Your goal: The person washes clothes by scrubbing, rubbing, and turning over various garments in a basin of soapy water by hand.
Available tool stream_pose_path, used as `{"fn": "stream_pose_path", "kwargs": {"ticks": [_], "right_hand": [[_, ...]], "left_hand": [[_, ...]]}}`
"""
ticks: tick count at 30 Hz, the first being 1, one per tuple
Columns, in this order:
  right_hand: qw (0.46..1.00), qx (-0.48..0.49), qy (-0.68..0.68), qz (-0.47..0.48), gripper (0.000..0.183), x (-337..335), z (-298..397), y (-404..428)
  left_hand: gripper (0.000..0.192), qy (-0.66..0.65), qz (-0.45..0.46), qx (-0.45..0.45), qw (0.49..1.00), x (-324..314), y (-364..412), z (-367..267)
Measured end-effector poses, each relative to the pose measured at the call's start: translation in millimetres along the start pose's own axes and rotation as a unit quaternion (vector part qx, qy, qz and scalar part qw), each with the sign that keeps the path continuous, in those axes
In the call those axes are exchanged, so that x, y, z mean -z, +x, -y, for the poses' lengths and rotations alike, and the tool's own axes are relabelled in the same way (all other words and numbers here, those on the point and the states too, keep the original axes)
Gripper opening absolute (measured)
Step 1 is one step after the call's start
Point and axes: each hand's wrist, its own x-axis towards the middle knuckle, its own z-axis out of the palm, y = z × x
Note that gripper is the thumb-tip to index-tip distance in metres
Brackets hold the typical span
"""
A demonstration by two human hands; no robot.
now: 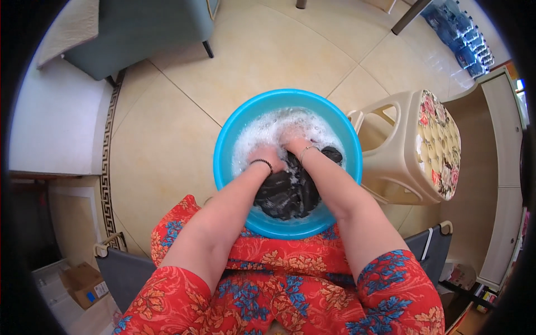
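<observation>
A round blue plastic basin [222, 167] stands in front of me, holding white soapsuds [251, 127] and water. Dark wet cloth [284, 194] bunches up in its near half, and a small dark fold breaks the surface at the right. My left hand [268, 157], with a dark beaded bracelet at the wrist, is down in the suds at the cloth's far edge. Beside it, slightly farther off, my right hand [294, 137] dips into the foam, a thin bangle on its wrist. Foam hides the fingers of both hands, so their grip does not show.
Right of the basin, a cream plastic stool [412, 138] with a floral padded seat lies on its side. A blue-grey chair [146, 33] stands at the far left. Several large water bottles [465, 42] line the far right. A cardboard box [83, 284] sits at lower left.
</observation>
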Motion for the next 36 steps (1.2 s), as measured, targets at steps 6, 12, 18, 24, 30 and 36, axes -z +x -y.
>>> {"fn": "stream_pose_path", "kwargs": {"ticks": [6, 12, 18, 24, 30, 36], "right_hand": [[0.997, 0.012, 0.071, -0.030, 0.023, 109, 130, -14], [0.980, -0.127, 0.136, -0.070, 0.043, 130, 109, -46], [0.979, 0.048, 0.187, 0.071, 0.032, 159, 122, -75], [0.959, 0.182, 0.209, -0.068, 0.018, 120, 116, -171], [0.989, 0.007, 0.133, -0.057, 0.027, 80, 123, -113], [0.996, -0.002, 0.087, 0.013, 0.025, 95, 126, -66]], "left_hand": [[0.063, -0.094, 0.017, 0.066, 0.993, -30, -34, 57], [0.063, -0.035, 0.043, 0.068, 0.996, 16, -82, 51], [0.097, -0.029, -0.190, -0.082, 0.978, 5, -81, 68], [0.074, 0.011, -0.083, -0.155, 0.984, -7, -46, 78], [0.044, -0.072, -0.048, 0.019, 0.996, -13, -11, 76], [0.038, -0.078, 0.006, 0.075, 0.994, -14, -13, 73]]}}
